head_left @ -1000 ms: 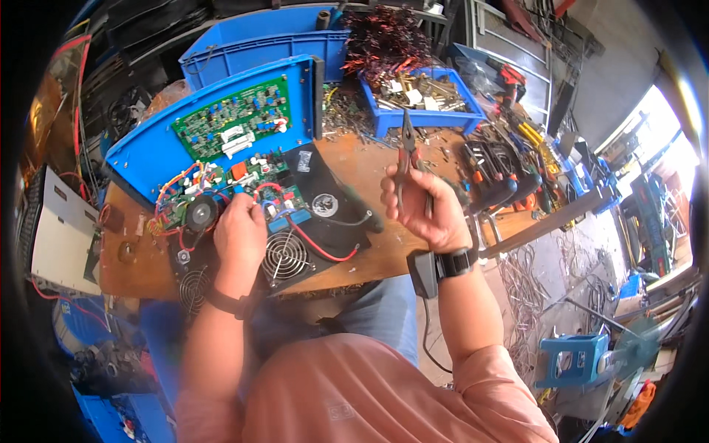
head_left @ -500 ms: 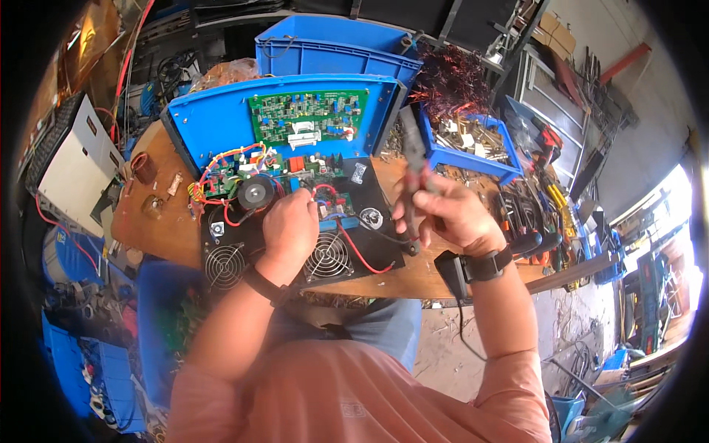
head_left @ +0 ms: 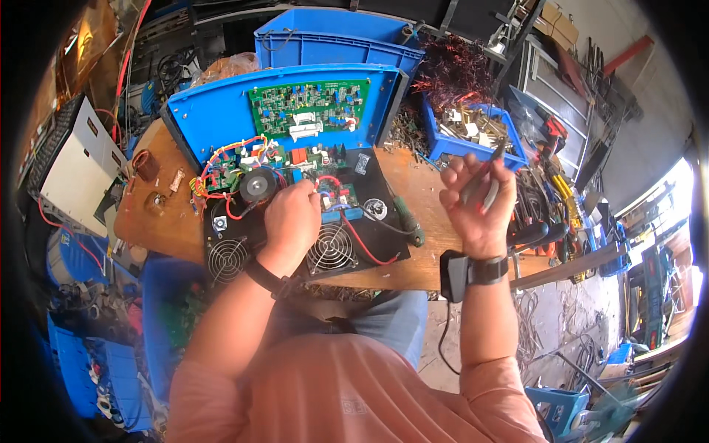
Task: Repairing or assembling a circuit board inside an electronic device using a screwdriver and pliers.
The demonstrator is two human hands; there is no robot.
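A blue and black metal case stands opened out on the wooden bench, its blue panel (head_left: 214, 122) upright with a green circuit board (head_left: 317, 100) on it. Over the black base (head_left: 384, 173) my left hand (head_left: 292, 221) is closed, fingertips pinched beside a thick red wire (head_left: 329, 179); what they hold is hidden. A round dark coil (head_left: 257, 186) sits just left of those fingers. Off to the right, my right hand (head_left: 484, 210) is raised, palm up, closed around pliers (head_left: 480, 184) with red and grey handles. A green-handled screwdriver (head_left: 408, 220) lies on the base's right edge.
Behind the case stands a large blue crate (head_left: 332, 53). A smaller blue bin (head_left: 473, 140) of metal scraps is at the back right. Hand tools (head_left: 554, 196) crowd the bench's right side. A copper coil (head_left: 145, 165) sits at the left.
My right hand has moved right, away from the case, carrying the pliers and turning palm up. The screwdriver now shows fully. My left hand stays at about the same place.
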